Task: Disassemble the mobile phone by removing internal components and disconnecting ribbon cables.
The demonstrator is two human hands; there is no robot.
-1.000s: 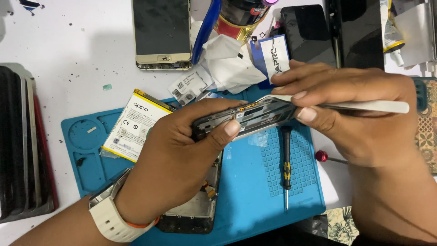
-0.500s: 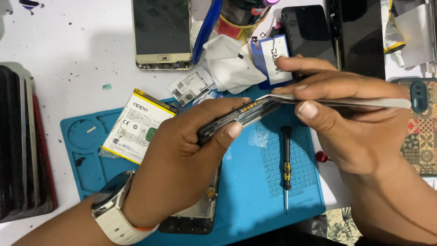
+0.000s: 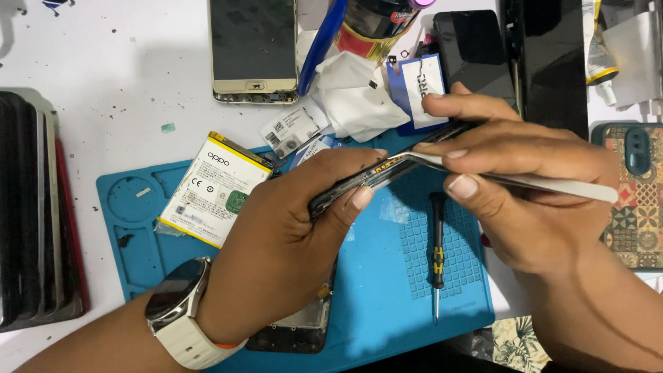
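My left hand grips a dark phone frame, held edge-on and tilted above the blue work mat. A white-strapped watch sits on that wrist. My right hand holds pale metal tweezers whose tip rests against the frame's upper edge; its index finger also touches the frame's far end. Another opened phone part lies on the mat under my left hand, mostly hidden.
A white phone battery lies at the mat's upper left. A small black screwdriver lies on the mat's grid. A gold phone, crumpled tissue, dark phones, a patterned case and stacked phones surround it.
Both hands and the phone frame have shifted slightly up and to the right; the frame's right end has tilted upward. The tweezers stay against its edge.
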